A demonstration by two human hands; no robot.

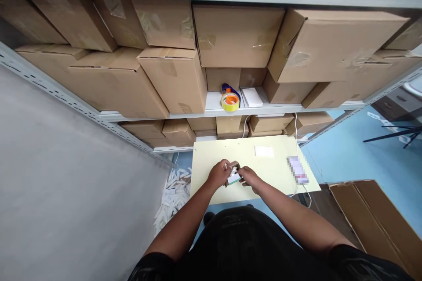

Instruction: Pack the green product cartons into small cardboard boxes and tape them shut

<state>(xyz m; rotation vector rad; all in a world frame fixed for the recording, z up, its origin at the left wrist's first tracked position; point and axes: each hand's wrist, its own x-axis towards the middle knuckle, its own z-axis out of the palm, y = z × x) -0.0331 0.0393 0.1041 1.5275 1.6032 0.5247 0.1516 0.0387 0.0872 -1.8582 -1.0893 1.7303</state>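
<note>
Over the pale yellow table point(211, 156), both of my hands meet at a small opened box point(234, 178) with a white and green side and brown cardboard showing inside. My left hand point(219, 173) is closed on its left side. My right hand point(249, 177) grips the box's right edge with the fingers bent. Something small and white shows in the box's opening, too small to name. Beyond my right hand lies a flat white rectangle point(264, 151) on the tabletop.
Cardboard boxes point(239, 37) fill the shelves ahead. A tape dispenser point(231, 98) and a white block point(252, 97) sit on the middle shelf. A blurred-out phone-like item point(297, 169) lies at the table's right. White scraps point(173, 197) cover the floor left; flattened cardboard point(372, 215) lies right.
</note>
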